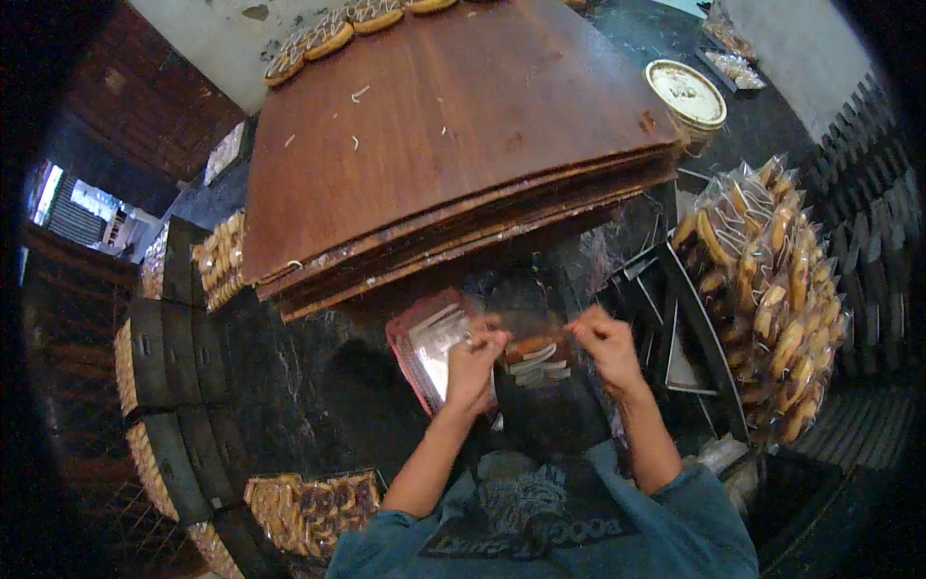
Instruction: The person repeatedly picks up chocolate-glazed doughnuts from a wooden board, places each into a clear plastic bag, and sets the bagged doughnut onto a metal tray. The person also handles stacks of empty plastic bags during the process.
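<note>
Between my hands is a brown pastry with white icing stripes [539, 356], which seems to sit in a clear plastic bag [535, 322] blurred by motion. The fingertips of my left hand [476, 354] are pinched at the bag's left side. At its right side, my right hand [608, 347] pinches the bag too. Just left of my left hand, and partly covered by it, lies a pink-rimmed container [396, 340] with shiny clear plastic sheets or bags [434, 351] in it.
A stack of brown wooden boards [448, 145] stands ahead, with iced pastries [329, 42] along its far edge. A round lidded tub [686, 94] is beside it. Bagged pastries [778, 311] pile up on the right, near a black crate [705, 340]. Black crates [173, 354] with pastries line the left.
</note>
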`<action>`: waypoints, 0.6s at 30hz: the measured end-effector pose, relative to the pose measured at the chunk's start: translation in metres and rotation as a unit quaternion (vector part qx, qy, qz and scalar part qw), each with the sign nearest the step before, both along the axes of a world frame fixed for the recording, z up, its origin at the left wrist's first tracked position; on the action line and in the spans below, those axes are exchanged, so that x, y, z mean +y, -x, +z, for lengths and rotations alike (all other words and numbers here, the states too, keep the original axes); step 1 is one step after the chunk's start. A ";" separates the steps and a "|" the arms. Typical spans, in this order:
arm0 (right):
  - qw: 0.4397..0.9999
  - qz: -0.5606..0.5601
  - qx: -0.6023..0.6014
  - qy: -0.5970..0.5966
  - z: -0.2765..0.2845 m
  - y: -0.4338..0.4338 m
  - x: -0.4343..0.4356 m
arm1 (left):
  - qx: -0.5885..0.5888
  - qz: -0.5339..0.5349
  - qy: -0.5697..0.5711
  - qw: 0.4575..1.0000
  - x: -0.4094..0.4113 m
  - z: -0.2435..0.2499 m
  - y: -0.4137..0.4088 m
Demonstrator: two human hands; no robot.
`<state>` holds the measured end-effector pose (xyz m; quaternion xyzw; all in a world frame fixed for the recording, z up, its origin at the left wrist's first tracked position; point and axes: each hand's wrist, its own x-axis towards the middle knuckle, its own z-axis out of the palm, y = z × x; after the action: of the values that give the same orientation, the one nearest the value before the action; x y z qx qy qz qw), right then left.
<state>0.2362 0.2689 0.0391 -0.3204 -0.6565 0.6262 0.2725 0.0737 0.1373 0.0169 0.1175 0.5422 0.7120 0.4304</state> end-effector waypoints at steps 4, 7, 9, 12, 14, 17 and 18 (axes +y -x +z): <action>0.998 -0.013 -0.036 -0.058 0.004 -0.012 -0.011 | 0.042 0.001 0.067 0.997 -0.016 0.020 0.000; 0.992 -0.060 -0.080 -0.078 -0.055 -0.018 -0.041 | 0.159 0.033 0.142 0.976 -0.023 -0.004 -0.014; 0.954 -0.112 -0.131 -0.247 -0.045 -0.009 -0.045 | 0.202 0.094 0.190 0.956 -0.016 -0.005 -0.024; 0.931 -0.171 -0.142 -0.288 -0.032 0.007 -0.044 | 0.104 0.135 0.140 0.975 -0.014 -0.037 -0.023; 0.939 -0.148 -0.152 -0.272 -0.052 0.002 -0.053 | 0.014 0.154 0.179 0.972 -0.006 -0.026 -0.030; 0.963 -0.133 -0.125 -0.200 -0.091 -0.006 -0.068 | -0.082 0.122 0.103 0.984 -0.039 -0.097 -0.030; 0.971 -0.141 -0.119 -0.152 -0.097 -0.008 -0.067 | -0.102 0.062 0.144 0.982 -0.044 -0.091 -0.026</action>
<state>0.2441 0.2021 -0.0581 -0.4368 -0.7202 0.4314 0.3231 0.0993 0.0931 -0.0741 -0.0529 0.5986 0.6599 0.4510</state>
